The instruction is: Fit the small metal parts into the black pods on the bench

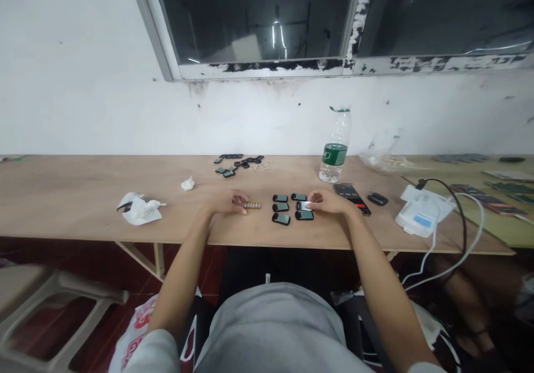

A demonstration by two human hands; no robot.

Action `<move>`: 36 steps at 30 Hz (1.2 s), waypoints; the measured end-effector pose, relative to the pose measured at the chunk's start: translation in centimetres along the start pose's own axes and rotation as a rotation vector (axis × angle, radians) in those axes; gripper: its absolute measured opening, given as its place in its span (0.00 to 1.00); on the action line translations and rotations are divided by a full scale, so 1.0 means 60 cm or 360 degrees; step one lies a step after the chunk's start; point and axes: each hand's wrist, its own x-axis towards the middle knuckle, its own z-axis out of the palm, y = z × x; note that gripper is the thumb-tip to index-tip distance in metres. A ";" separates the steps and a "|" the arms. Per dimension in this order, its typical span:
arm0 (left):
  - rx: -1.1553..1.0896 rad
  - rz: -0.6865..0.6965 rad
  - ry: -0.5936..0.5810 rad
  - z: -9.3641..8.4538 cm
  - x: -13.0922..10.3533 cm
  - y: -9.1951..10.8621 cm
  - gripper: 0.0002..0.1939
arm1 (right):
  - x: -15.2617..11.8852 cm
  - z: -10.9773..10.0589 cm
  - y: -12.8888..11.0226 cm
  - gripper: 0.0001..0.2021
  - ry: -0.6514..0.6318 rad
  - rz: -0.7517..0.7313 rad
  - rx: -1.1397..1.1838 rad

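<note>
My left hand (pixel 234 202) is on the wooden table with curled fingers, gripping the left end of a short strip of small yellow and silver segments (pixel 253 205). To its right, several small black pieces with grey-green panels (pixel 281 218) lie in two columns. My right hand (pixel 324 201) reaches over the right column. Its thumb and fingers are pinched at a small white piece (pixel 304 206), which lies over one black piece there. Whether the white piece is lifted or resting on it, I cannot tell.
More black pieces (pixel 228 173) and tiny pale bits (pixel 260 167) lie toward the wall. A water bottle (pixel 334 153), a phone (pixel 352 198), a black fob-like object (pixel 377 198) and a white cabled box (pixel 419 217) stand right. Crumpled tissues (pixel 142 210) lie left.
</note>
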 end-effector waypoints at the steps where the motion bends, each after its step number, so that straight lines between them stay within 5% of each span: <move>1: 0.0000 -0.0003 -0.0010 0.001 0.001 0.001 0.30 | 0.000 0.000 -0.002 0.16 -0.0004 0.0005 0.0047; 12: 0.0023 0.0037 0.0014 0.003 0.003 0.004 0.30 | 0.002 -0.001 -0.001 0.17 0.0096 -0.0004 0.0074; 19: 0.0064 0.0074 0.0047 -0.004 0.000 0.020 0.27 | -0.009 -0.005 -0.034 0.16 0.0240 0.0014 0.0083; 24: 0.0138 0.0268 0.0310 -0.002 -0.019 0.095 0.20 | -0.024 -0.002 -0.087 0.18 0.0355 -0.0004 0.0140; 30: 0.0242 0.1012 0.0609 0.055 -0.042 0.219 0.16 | -0.035 0.028 -0.163 0.15 0.0367 -0.0162 0.0282; 36: 0.0445 0.1337 0.0912 0.089 -0.039 0.249 0.16 | -0.042 0.042 -0.198 0.13 0.0376 -0.0363 0.0451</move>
